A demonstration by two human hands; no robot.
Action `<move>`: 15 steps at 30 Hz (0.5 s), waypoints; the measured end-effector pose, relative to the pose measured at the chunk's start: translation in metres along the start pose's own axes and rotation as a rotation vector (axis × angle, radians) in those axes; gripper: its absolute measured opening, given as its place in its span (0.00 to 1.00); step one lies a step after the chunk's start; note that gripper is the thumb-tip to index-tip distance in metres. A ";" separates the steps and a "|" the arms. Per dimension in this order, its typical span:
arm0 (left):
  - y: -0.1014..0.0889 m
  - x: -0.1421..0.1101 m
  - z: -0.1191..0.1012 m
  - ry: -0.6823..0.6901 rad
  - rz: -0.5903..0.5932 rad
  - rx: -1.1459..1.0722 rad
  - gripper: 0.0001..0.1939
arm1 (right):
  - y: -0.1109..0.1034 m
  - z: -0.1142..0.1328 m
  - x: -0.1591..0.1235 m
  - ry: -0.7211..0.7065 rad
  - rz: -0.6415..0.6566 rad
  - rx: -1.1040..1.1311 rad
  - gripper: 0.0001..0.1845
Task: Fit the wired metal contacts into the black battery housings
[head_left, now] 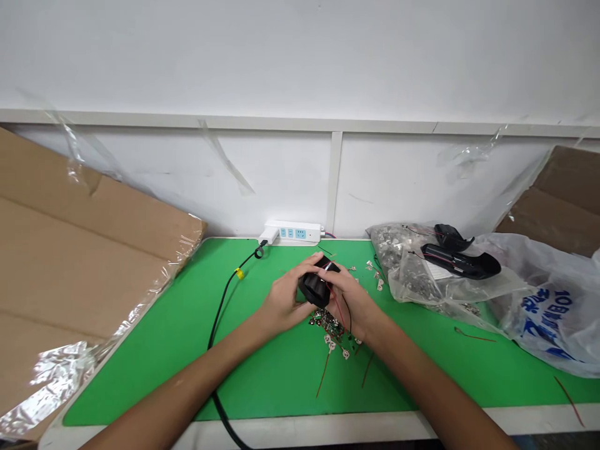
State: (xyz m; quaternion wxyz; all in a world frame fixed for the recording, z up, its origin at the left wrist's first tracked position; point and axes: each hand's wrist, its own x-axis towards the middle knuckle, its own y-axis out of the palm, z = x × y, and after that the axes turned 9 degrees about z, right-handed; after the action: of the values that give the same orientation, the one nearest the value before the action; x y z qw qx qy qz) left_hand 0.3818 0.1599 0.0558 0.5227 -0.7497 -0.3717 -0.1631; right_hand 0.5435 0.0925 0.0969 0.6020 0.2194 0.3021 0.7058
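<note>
Black plastic casing (313,286) sits gripped between the left hand (284,301) and right hand (350,299), fingers (338,275) curled around it. Loose metal terminals (328,328) lie below on the green desk (267,381).

A green workbench (281,387) holds metal terminals (329,331), red wires (322,375), a black cable (220,312), plastic bags (539,306).

Bare left forearm (182,372) coming in from bottom left, bare right forearm (424,381) from bottom right, both angled up toward centre, not crossing. Left hand (284,301) turned inward, left wrist (255,328) nearly straight, left fingers (304,275) curled round and closed. Right hand (351,300) just beside it, tipped downward, right fingers (335,281) bent forward and closed. Both hands gripping together, fingertips almost meeting, no gap to speak of.
</note>
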 end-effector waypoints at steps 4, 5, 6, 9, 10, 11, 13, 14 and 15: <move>-0.005 0.000 0.000 -0.041 -0.005 -0.015 0.29 | 0.002 0.002 0.003 -0.002 0.141 0.022 0.20; -0.005 0.000 0.001 -0.041 -0.005 -0.023 0.28 | 0.002 0.002 0.004 0.006 0.165 0.013 0.21; -0.005 0.000 0.002 -0.034 -0.004 -0.034 0.27 | 0.002 0.003 0.004 0.013 0.176 0.002 0.23; -0.005 0.000 0.003 0.015 0.006 -0.060 0.25 | 0.001 0.003 0.003 0.035 0.163 -0.021 0.25; -0.005 0.000 0.003 0.024 0.012 -0.062 0.24 | 0.000 0.003 0.002 0.050 0.161 -0.026 0.27; -0.005 0.001 0.002 0.023 0.020 -0.062 0.23 | 0.000 0.004 0.002 0.065 0.161 -0.030 0.28; -0.006 0.003 0.000 0.001 0.027 -0.062 0.23 | -0.001 0.005 0.001 0.083 0.159 -0.037 0.30; -0.006 0.005 -0.001 -0.011 0.024 -0.066 0.23 | -0.001 0.006 0.001 0.085 0.152 -0.038 0.31; -0.006 0.006 -0.002 -0.017 0.018 -0.072 0.23 | -0.001 0.007 0.001 0.084 0.140 -0.039 0.32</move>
State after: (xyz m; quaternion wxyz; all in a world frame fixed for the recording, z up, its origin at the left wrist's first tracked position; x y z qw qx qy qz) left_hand 0.3812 0.1616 0.0644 0.4934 -0.7728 -0.3634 -0.1652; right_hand 0.5490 0.0944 0.1015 0.5424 0.1984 0.2970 0.7604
